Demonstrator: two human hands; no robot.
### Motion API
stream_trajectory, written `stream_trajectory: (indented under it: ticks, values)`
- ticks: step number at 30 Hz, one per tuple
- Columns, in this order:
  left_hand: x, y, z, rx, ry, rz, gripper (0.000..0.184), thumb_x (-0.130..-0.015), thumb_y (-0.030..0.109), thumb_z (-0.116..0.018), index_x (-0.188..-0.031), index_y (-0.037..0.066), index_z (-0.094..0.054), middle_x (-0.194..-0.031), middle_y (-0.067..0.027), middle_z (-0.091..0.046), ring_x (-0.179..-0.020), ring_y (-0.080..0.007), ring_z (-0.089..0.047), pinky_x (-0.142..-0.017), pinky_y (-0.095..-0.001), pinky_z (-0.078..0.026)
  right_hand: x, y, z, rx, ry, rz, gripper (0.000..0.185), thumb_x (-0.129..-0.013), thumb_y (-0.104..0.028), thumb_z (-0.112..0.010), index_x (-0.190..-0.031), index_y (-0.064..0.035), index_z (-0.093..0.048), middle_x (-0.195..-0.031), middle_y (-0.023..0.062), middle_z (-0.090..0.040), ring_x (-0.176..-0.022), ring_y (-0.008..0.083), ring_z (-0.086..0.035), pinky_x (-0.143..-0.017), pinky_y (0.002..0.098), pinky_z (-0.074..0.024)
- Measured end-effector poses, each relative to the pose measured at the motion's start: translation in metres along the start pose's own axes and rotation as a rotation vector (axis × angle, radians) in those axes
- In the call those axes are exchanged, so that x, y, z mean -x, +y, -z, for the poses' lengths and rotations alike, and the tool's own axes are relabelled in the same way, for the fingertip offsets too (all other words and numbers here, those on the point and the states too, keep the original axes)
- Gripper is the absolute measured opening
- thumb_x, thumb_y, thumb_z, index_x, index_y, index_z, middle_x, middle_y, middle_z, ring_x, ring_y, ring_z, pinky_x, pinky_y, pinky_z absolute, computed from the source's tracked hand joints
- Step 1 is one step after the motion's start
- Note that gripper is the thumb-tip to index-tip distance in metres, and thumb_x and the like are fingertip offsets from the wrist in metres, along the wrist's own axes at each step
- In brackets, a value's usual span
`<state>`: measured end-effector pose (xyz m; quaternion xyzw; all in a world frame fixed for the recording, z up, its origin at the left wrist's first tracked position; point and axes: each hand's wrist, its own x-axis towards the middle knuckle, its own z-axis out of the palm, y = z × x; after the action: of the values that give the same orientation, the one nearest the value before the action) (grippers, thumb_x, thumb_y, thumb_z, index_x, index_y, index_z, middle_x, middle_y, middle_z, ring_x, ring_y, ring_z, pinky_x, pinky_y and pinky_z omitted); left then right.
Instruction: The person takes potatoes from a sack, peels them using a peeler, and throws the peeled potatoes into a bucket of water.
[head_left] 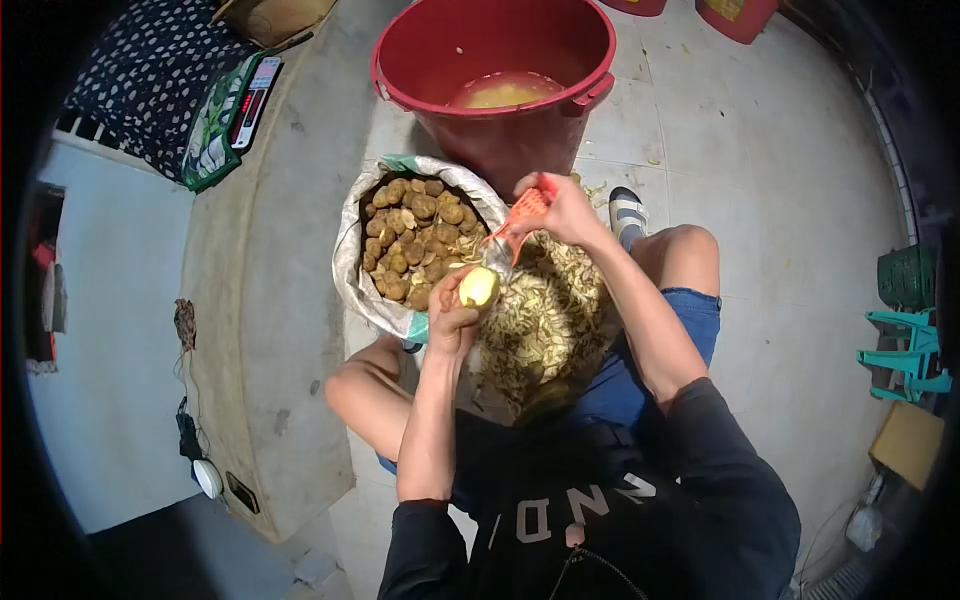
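Note:
A pale, mostly peeled potato (479,287) sits in the fingers of my left hand (451,315), which are closed around it. My right hand (565,212) grips the orange handle of a peeler (522,218); its blade end is just above the potato, and I cannot tell if the two touch. Under both hands lies a large heap of potato peelings (540,320) between my legs. To the left, an open white sack (349,262) with its rim rolled down holds many unpeeled brown potatoes (415,235) and some loose peelings.
A big red tub (480,125) with cloudy liquid and pale pieces stands beyond the sack. On the left runs a raised concrete ledge (290,300), with a phone (242,492) on it. Teal stools (905,350) are at the far right on the tiled floor (790,250).

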<state>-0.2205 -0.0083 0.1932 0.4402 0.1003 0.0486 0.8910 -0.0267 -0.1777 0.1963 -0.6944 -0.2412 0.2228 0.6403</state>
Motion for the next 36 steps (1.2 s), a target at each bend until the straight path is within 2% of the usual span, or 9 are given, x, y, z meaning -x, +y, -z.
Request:
stream_trajectory:
  ticks: [4,8,12,15,17,22,30,34,36]
  values:
    - [0.0,0.002,-0.002,-0.071,0.086,0.001,0.061,-0.057,-0.007,-0.056,-0.119,-0.01,-0.052,-0.109,-0.0137,-0.063,-0.1,-0.0214,-0.064,-0.093,-0.032,-0.051,0.022,-0.04,-0.021,0.295,-0.113,0.26,0.044,-0.064,-0.003,-0.086,-0.099,-0.0003,-0.059,-0.087,0.0033,-0.066,-0.077,0.0099,-0.062,-0.07,0.0253,-0.0517]
    - [-0.002,0.001,0.005,0.088,-0.05,0.001,0.058,-0.061,-0.009,-0.059,-0.119,-0.01,-0.053,-0.108,-0.0123,-0.065,-0.096,-0.0198,-0.066,-0.088,-0.03,-0.052,0.008,-0.019,-0.005,0.025,0.025,-0.049,0.047,-0.063,-0.004,-0.088,-0.101,-0.0006,-0.061,-0.089,0.0013,-0.064,-0.085,0.0085,-0.059,-0.077,0.0261,-0.0488]
    - [0.006,0.002,0.001,-0.343,0.068,0.066,0.058,-0.061,-0.008,-0.065,-0.118,-0.011,-0.054,-0.104,-0.0096,-0.066,-0.089,-0.0153,-0.066,-0.082,-0.0252,-0.053,0.022,-0.03,-0.018,0.254,-0.135,0.295,0.046,-0.064,-0.003,-0.087,-0.101,-0.0006,-0.06,-0.087,0.0024,-0.066,-0.08,0.0101,-0.062,-0.072,0.0253,-0.0509]
    - [0.006,0.007,0.003,-0.305,0.073,0.101,0.057,-0.062,-0.008,-0.059,-0.118,-0.01,-0.053,-0.105,-0.0107,-0.065,-0.094,-0.0173,-0.066,-0.087,-0.0271,-0.051,0.011,-0.015,0.004,-0.038,-0.032,-0.044,0.049,-0.064,-0.004,-0.088,-0.105,0.0,-0.061,-0.087,0.0007,-0.064,-0.081,0.0077,-0.059,-0.074,0.025,-0.0494]
    - [0.009,0.008,0.006,0.129,-0.012,0.039,0.057,-0.062,-0.006,-0.052,-0.119,-0.008,-0.052,-0.108,-0.0122,-0.063,-0.099,-0.0201,-0.064,-0.093,-0.0303,-0.048,0.025,-0.035,-0.01,-0.026,-0.055,0.009,0.049,-0.064,-0.004,-0.088,-0.105,0.0,-0.061,-0.087,0.0006,-0.064,-0.081,0.0075,-0.059,-0.074,0.0248,-0.0495]
    - [0.01,0.011,-0.007,0.054,0.104,0.057,0.063,-0.06,-0.005,-0.049,-0.123,-0.007,-0.047,-0.112,-0.0128,-0.06,-0.105,-0.0227,-0.061,-0.096,-0.0335,-0.047,0.039,-0.05,-0.031,0.209,-0.008,0.271,0.05,-0.065,-0.008,-0.088,-0.106,0.0007,-0.061,-0.088,0.0014,-0.064,-0.082,0.0077,-0.059,-0.074,0.025,-0.0491]
    - [0.008,0.006,-0.009,0.089,0.056,-0.012,0.066,-0.065,0.005,-0.065,-0.127,0.0,-0.047,-0.113,-0.0105,-0.059,-0.101,-0.0223,-0.062,-0.089,-0.0339,-0.053,0.033,-0.042,-0.02,0.208,-0.046,0.24,0.049,-0.064,-0.008,-0.089,-0.103,0.0002,-0.061,-0.088,0.0031,-0.064,-0.078,0.0084,-0.059,-0.071,0.0254,-0.049]
    - [0.009,0.006,-0.009,0.241,0.021,-0.018,0.064,-0.065,0.007,-0.067,-0.126,0.001,-0.046,-0.113,-0.0117,-0.059,-0.103,-0.0218,-0.061,-0.089,-0.0335,-0.052,0.026,-0.039,-0.01,-0.156,0.071,-0.091,0.052,-0.062,-0.008,-0.09,-0.105,0.0001,-0.061,-0.088,0.002,-0.062,-0.084,0.0095,-0.058,-0.077,0.0263,-0.0483]
    - [0.011,0.007,-0.014,0.13,0.051,-0.021,0.065,-0.062,0.0,-0.057,-0.126,-0.002,-0.044,-0.117,-0.0157,-0.058,-0.11,-0.026,-0.058,-0.1,-0.038,-0.045,0.039,-0.054,-0.029,0.174,-0.021,0.247,0.048,-0.064,-0.006,-0.088,-0.103,0.0009,-0.06,-0.088,0.0032,-0.064,-0.082,0.01,-0.06,-0.074,0.026,-0.0501]
